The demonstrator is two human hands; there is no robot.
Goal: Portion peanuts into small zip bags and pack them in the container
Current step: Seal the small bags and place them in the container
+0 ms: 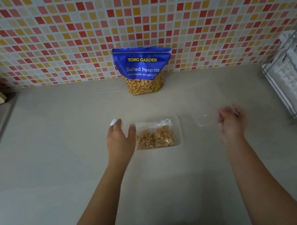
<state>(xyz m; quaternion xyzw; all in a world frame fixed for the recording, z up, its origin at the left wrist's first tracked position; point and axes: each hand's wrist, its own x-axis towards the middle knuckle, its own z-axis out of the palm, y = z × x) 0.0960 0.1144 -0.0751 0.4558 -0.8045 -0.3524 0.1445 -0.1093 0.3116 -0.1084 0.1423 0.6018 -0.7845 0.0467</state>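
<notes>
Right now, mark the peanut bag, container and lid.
peanut bag [143,68]: head view, on the blue front panel.
container [179,129]: head view, on its right rim.
lid [204,120]: head view, on its clear middle.

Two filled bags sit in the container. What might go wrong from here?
1. The clear lid is almost invisible on the counter, and the blurred right hand is right beside it, so it could be knocked or fumbled.
2. The zip bags have crumpled tops sticking up at the far side of the container; the lid may catch on them and not seat.
3. The left hand lies close against the light container and might nudge it.
</notes>
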